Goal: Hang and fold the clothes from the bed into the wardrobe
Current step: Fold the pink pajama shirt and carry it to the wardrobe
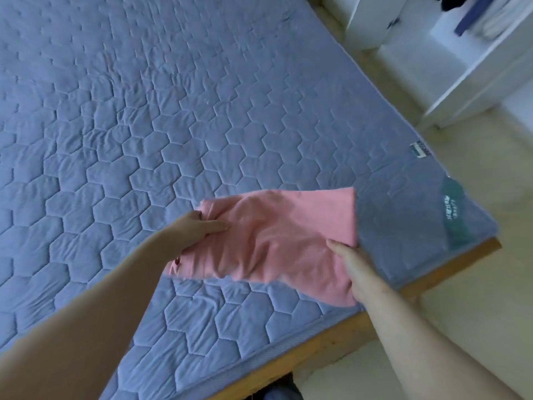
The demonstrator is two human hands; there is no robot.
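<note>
While both hands were on it, the folded pink garment (274, 241) of soft knit cloth lay over the near right part of the wide bed (144, 125), whose blue-grey quilted cover was stitched in hexagons. It was close to the corner where the wooden bed frame (317, 345) showed; whether its underside touched the quilt or hung just clear of it could not be told through the blur. The left hand (196, 229) grasped the garment's left end, thumb on top and the cloth bunched into the palm. The right hand (350, 264) held the lower right edge, one digit lying on top and the rest hidden beneath the fabric, so both were closed on the cloth. The white wardrobe (461, 67) stood well apart across the pale floor (476, 284), open, with dark blue clothes (473, 15) hanging inside it. Judging by the wrinkles and the sag between the two grips, the garment would be light, limp and unbreakable, with no stiffness to keep its fold. Held only at the ends, the middle would likely droop and the layers slide open. A better hold would probably be flat palms under the stack, or a pinch through all the layers along the folded edges, keeping it level on the way to a shelf. The main risk seemed to be the fold coming undone, not a drop doing any harm.
</note>
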